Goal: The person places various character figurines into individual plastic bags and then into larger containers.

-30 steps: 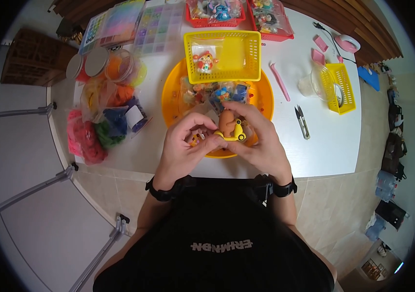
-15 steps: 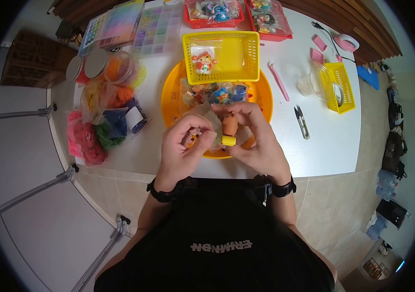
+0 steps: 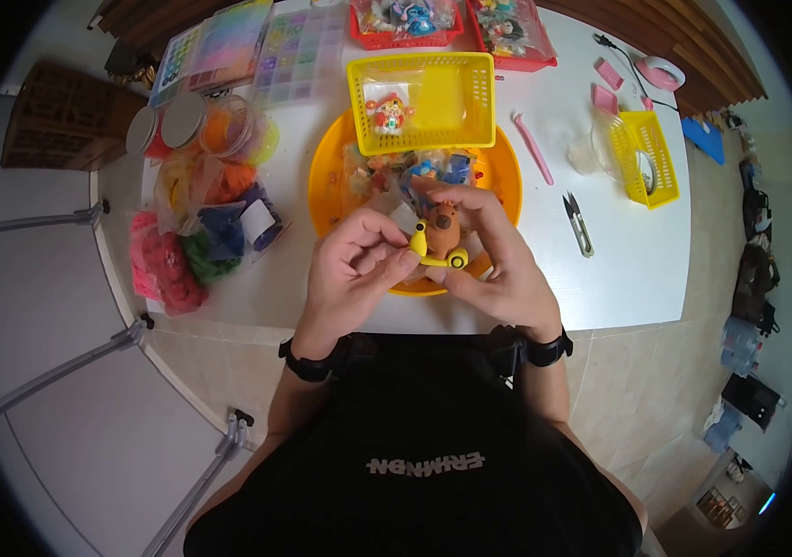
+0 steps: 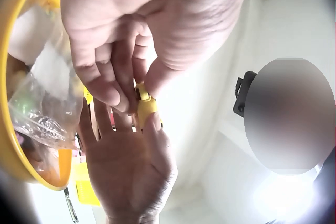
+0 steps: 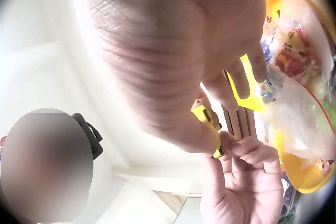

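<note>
A brown animal figurine [image 3: 445,226] sits on a yellow toy scooter [image 3: 433,261], held over the round orange tray [image 3: 323,176]. My left hand [image 3: 351,265] pinches the scooter's front end between thumb and fingers. From the other side my right hand [image 3: 505,255] grips the rear, thumb low by the wheel and fingers behind the figurine. In the left wrist view the yellow scooter [image 4: 147,109] shows between both thumbs; the figurine is mostly hidden there. Bagged small toys [image 3: 424,169] lie in the tray beneath the hands.
A yellow basket [image 3: 461,141] with one bagged figurine overlaps the tray's far side. Jars [image 3: 187,116] and bags of coloured material [image 3: 168,269] stand left. Thread snips [image 3: 579,226], a pink tool [image 3: 533,148] and a smaller yellow basket [image 3: 660,158] lie right. Red baskets [image 3: 521,63] line the back.
The scooter has turned in the hands, from its wheeled end facing right, through end-on, to side-on with its front leftward. The left fingers came off it midway and now pinch its front.
</note>
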`<state>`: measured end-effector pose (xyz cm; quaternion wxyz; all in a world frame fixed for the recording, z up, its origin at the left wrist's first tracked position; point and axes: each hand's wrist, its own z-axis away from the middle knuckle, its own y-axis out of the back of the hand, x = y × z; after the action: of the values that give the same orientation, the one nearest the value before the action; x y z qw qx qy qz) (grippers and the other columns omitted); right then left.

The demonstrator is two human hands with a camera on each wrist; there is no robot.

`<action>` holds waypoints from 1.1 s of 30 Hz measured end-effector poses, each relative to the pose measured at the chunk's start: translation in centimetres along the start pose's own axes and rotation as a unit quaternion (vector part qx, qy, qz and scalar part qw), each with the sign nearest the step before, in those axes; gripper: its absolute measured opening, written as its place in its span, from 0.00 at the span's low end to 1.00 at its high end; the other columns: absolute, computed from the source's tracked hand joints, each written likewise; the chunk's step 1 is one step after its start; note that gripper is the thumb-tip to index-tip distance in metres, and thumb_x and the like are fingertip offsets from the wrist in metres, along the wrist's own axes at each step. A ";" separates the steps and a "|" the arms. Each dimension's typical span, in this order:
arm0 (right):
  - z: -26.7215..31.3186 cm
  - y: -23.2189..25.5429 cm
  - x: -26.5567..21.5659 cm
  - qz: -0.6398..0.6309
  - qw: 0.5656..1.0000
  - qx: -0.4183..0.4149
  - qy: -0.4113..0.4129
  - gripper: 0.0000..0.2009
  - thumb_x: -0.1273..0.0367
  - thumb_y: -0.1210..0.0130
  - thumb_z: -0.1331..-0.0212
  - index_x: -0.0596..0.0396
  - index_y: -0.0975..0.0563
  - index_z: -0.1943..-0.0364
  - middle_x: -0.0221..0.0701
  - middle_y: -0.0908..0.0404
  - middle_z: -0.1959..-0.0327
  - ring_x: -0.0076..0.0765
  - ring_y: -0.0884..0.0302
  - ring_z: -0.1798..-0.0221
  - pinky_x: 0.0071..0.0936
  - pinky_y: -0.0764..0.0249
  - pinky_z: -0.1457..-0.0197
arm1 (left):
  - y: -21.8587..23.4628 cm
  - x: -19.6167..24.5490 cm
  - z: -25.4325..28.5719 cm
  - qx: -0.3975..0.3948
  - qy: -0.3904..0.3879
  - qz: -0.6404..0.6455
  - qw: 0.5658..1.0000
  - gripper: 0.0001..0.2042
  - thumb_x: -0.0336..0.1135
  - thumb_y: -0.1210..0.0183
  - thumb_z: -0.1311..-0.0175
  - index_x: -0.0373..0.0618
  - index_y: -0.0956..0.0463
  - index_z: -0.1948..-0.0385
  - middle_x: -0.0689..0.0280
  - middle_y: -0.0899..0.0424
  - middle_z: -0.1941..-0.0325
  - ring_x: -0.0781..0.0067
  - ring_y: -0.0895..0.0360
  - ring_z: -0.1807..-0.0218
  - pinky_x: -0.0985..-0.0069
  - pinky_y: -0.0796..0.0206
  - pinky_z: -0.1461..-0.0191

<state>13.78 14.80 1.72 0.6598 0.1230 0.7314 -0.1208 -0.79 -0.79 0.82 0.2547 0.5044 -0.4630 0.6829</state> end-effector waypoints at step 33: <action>0.2 -0.4 -1.7 0.048 0.995 0.050 -0.074 0.36 0.79 0.33 0.45 0.57 0.31 0.29 0.32 0.22 0.44 0.30 0.27 0.38 0.30 0.34 0.30 | 0.6 -0.8 0.1 0.014 -0.041 -0.057 0.997 0.11 0.21 0.33 0.35 0.36 0.25 0.57 0.66 0.20 0.58 0.82 0.22 0.56 0.82 0.28 0.49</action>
<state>14.01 14.28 3.44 0.7103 0.1810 0.6668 -0.1344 -0.95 -1.03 -0.14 0.2669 0.5606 -0.4343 0.6526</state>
